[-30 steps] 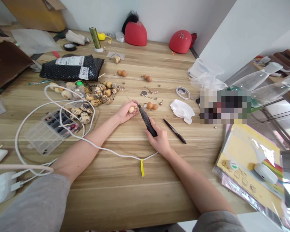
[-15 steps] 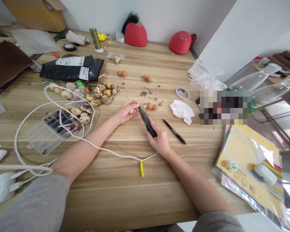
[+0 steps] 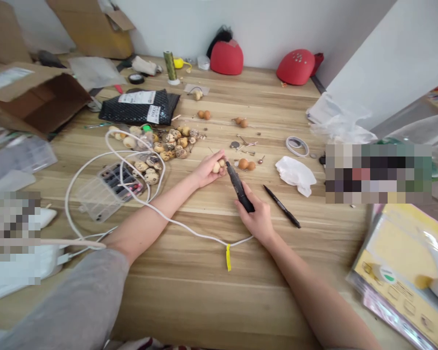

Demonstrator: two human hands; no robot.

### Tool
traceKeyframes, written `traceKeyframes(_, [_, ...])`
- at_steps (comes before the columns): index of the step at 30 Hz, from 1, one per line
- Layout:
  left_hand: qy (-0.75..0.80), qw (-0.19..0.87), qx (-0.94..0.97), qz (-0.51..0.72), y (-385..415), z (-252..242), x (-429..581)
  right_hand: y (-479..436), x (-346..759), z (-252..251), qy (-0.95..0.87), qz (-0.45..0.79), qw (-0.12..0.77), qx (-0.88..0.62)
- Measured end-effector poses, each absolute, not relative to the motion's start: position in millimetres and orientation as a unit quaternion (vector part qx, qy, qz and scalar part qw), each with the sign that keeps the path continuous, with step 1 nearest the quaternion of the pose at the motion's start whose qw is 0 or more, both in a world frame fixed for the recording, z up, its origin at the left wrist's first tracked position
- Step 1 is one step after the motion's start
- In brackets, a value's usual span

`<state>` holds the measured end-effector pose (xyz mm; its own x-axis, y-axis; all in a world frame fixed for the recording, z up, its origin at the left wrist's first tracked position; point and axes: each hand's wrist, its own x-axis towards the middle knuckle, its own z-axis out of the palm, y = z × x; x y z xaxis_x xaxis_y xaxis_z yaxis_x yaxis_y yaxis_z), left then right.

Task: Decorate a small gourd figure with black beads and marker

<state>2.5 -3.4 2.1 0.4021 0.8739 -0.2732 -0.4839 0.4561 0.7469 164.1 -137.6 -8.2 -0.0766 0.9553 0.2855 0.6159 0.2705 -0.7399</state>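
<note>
We are looking down at a wooden table [image 3: 190,301], with two bare hands meeting near its middle. The left hand [image 3: 207,171] is grasping a small pale gourd [image 3: 216,167] between its thumb and curled fingers. The right hand [image 3: 257,216], nearer and further right, is wrapping its fingers around a black tool [image 3: 239,187]. The tool is pointing far and left, its tip sitting right beside the gourd; we are not able to tell whether the two are touching.

A white cord [image 3: 197,231] is looping on the left, crossing the left forearm [image 3: 149,226] and running to just under the right hand. A brown gourd [image 3: 246,165] is lying just beyond the tool, a pen [image 3: 282,206] is resting to its right, and patterned gourds [image 3: 175,143] are crowding far left of the left hand.

We are judging the gourd's rounded shape to be the main risk: under a sideways push it could be turning in a light pinch, and the tip could be skidding onto fingers sitting so close. The cord, if snagging on the forearm, could be tugging the tool off line. A knock could be sending the brown gourd rolling.
</note>
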Motion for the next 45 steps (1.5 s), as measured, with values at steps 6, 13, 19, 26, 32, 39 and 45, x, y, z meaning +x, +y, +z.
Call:
traceKeyframes(6, [0.338, 0.796, 0.277, 0.418, -1.8, 1.2, 2.5, -137.8, 163.8, -9.1, -0.706, 0.217, 0.385, -0.553])
traceKeyframes(13, [0.319, 0.808, 0.269, 0.416, -1.3, -1.2, 2.1, -139.4, 162.0, -5.2, -0.704, 0.202, 0.385, -0.562])
traceKeyframes(19, [0.31, 0.814, 0.254, 0.421, -0.1, -3.5, 1.1, -139.0, 162.8, -6.9, -0.705, 0.192, 0.39, -0.56])
traceKeyframes(26, [0.307, 0.817, 0.247, 0.422, -0.4, -3.3, 0.1, -139.3, 163.8, -9.0, -0.711, 0.186, 0.381, -0.56])
traceKeyframes(32, [0.324, 0.81, 0.25, 0.42, 0.2, -4.5, 0.5, -140.6, 164.0, -7.3, -0.723, 0.193, 0.369, -0.551])
traceKeyframes(39, [0.314, 0.818, 0.235, 0.422, -0.5, -3.5, 0.2, -140.2, 163.2, -8.9, -0.714, 0.183, 0.379, -0.559])
traceKeyframes(45, [0.339, 0.795, 0.266, 0.426, -2.4, 0.9, 1.0, -140.6, 163.0, -6.9, -0.726, 0.203, 0.364, -0.547])
